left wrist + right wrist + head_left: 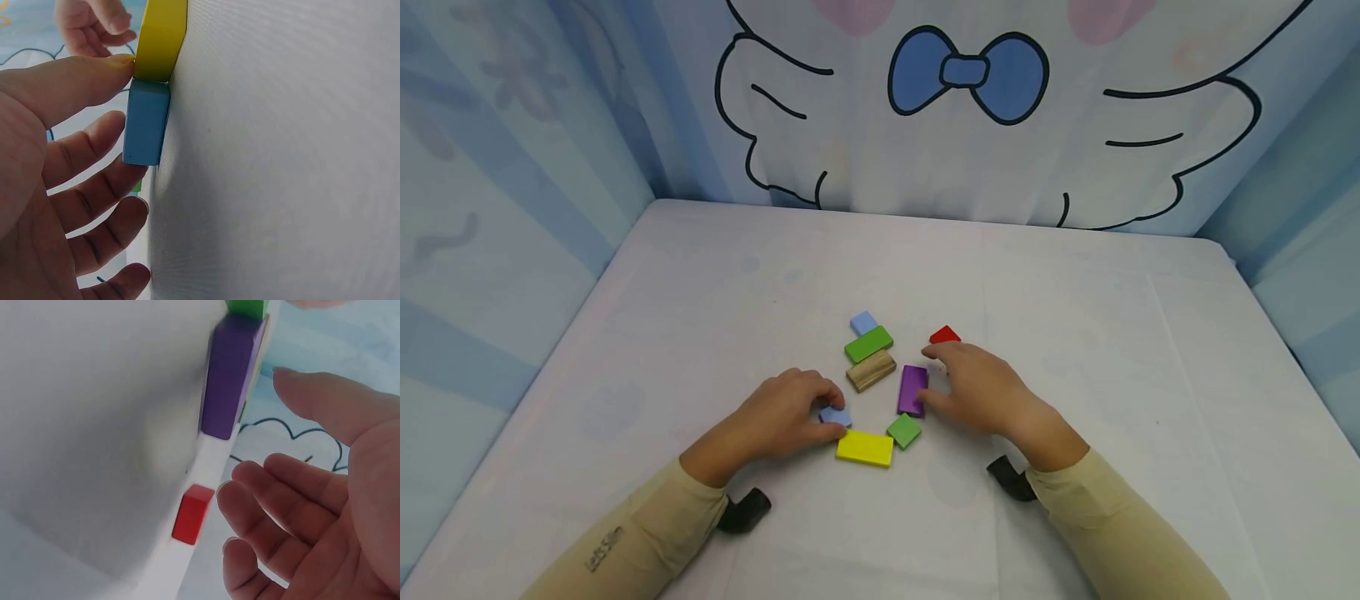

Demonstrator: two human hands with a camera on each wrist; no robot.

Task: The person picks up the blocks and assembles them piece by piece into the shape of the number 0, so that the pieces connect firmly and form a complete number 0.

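In the head view my left hand is at a small light blue block, its fingers curled about it. The left wrist view puts the thumb tip by the seam between this blue block and a yellow block; a fingertip meets the blue block's far end. My right hand spreads over the table beside a purple block and a red block. Its fingers are loosely bent and hold nothing, apart from the purple and red blocks in the right wrist view.
A green block lies between the purple and yellow ones. Farther back, a wood-coloured block, a longer green block and another light blue block form a slanted row. A white cloth covers the table; printed curtains hang around it.
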